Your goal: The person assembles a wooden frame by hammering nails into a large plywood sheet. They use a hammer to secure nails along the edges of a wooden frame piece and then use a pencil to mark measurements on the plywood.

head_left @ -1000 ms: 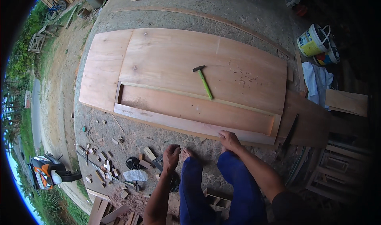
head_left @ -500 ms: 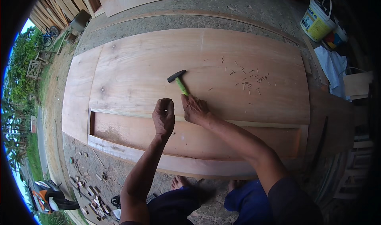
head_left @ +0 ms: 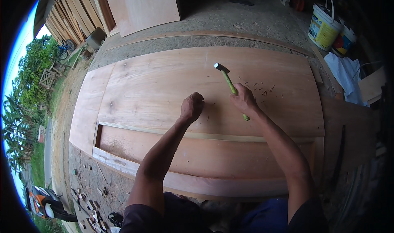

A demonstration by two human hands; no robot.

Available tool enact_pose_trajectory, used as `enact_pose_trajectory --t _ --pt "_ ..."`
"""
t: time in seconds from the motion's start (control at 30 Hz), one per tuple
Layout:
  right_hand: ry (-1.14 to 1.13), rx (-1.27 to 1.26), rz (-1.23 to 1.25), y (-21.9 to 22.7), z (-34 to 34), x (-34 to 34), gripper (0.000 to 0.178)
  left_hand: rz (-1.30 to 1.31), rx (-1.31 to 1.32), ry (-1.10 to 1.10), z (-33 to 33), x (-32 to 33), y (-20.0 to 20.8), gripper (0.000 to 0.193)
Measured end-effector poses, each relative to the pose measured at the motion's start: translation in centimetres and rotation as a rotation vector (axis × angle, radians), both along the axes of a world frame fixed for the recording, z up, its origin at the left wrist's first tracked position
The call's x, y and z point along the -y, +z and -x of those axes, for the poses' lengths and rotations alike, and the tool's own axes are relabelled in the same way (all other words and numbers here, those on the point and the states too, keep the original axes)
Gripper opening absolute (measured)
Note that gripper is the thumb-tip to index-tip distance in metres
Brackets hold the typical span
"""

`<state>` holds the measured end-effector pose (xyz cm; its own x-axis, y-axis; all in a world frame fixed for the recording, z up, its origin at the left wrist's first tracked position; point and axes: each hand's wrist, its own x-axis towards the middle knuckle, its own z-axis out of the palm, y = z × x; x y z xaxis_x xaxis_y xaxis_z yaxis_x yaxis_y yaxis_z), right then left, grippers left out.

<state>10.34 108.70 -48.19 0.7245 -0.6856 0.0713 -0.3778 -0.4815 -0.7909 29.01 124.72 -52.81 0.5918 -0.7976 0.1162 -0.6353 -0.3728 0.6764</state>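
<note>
Since half a second earlier, the hammer (head_left: 228,81) has come up from lying on the wooden panel (head_left: 152,81) and gone rightward with the right hand (head_left: 245,100), while the left hand (head_left: 192,107) has passed beyond the pale rail (head_left: 221,137) toward the panel's far edge.

Leftmost, the left hand hangs over the panel's middle, fingers curled together; whether they pinch anything, I cannot tell. Next comes the hammer, seemingly raised just right of the middle, its head toward the far edge. The right hand's fingers are clamped around its green handle, leaving the butt sticking out toward the near edge. Just beyond that hand, thin nail-like pieces (head_left: 264,92) lie scattered toward the panel's right end.

To handle this well, I'd grip nearer the butt for swing, keep the wrist loose, carry the head clear of the left fingers and avoid brushing those loose pieces.
</note>
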Motion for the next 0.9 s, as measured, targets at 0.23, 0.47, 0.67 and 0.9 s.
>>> enact_pose_trajectory --t 0.23,0.47,0.67,0.9 --pt "-0.083 0.061 0.004 2.7 6.3 2.4 0.034 -0.126 0.17 -0.199 2.4 3.1 -1.5 0.02" --pt "-0.043 0.122 -0.194 5.1 6.2 0.2 0.032 -0.217 0.356 -0.202 5.6 3.3 -1.2 0.023" --pt "0.057 0.1 -0.315 6.2 4.7 -3.5 0.036 0.275 0.109 0.052 1.7 -5.9 -0.7 0.013" --pt "0.137 0.027 -0.405 8.9 2.8 -8.9 0.035 0.57 -0.73 0.407 -1.1 -18.5 0.3 0.018"
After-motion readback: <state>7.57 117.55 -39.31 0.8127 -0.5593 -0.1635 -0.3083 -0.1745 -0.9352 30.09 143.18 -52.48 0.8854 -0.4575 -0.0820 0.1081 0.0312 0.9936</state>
